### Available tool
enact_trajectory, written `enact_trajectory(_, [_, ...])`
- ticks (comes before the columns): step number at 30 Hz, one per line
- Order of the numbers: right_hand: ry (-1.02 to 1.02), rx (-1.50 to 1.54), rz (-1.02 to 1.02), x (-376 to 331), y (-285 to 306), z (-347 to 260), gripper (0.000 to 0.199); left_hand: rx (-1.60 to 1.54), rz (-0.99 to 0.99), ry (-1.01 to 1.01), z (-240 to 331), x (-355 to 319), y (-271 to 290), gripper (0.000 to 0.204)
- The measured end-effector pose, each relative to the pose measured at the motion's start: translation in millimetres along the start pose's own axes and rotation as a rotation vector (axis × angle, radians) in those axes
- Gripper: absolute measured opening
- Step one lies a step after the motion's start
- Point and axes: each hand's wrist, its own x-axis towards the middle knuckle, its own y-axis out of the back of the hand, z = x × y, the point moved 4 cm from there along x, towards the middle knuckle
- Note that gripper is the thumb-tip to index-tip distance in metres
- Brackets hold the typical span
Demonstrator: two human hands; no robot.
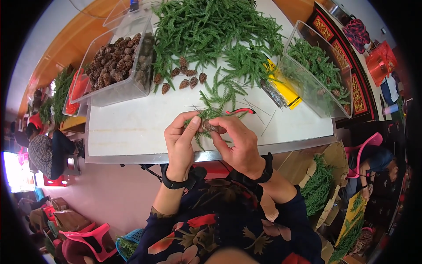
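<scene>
Near the table's front edge, my left hand (182,138) is closed on a green artificial pine sprig (198,140), thumb and fingers pinching its stem. My right hand (237,143) grips a brown pine cone (208,126) against the sprig, so the two hands almost touch. The fingers partly hide the cone. Just beyond my right hand lies a tool with a red and black handle (246,110); its head is hidden. Loose green sprigs (217,93) and thin wires (268,123) lie around it. Several loose pine cones (193,82) rest farther back.
A clear bin of pine cones (145,83) stands at the left. A heap of green sprigs (211,31) covers the far middle. At the right are a yellow packet (285,90) with wires and a clear bin of sprigs (348,105). A cardboard box (336,163) sits below; other people sit at both sides.
</scene>
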Motion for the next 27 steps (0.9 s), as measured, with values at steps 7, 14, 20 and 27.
enact_trajectory(7, [0.038, 0.016, 0.006, 0.6, 1.3, -1.3, 0.032, 0.032, -0.027, -0.035, 7.6, 0.9, -0.3, 0.012])
enact_trajectory(14, [0.029, 0.015, -0.005, -8.3, -1.6, 2.1, 0.029, 0.445, 0.033, -0.218, 23.7, -11.1, -15.2, 0.009])
enact_trajectory(20, [-0.203, 0.246, 0.152, -27.0, -8.8, 10.4, 0.026, 0.639, 0.078, -0.421, 28.1, -14.2, -22.7, 0.008])
enact_trajectory(27, [-0.069, 0.013, -0.151, 10.0, 15.8, -6.6, 0.016, 0.719, 0.034, -0.444, 24.9, -16.4, -13.5, 0.005])
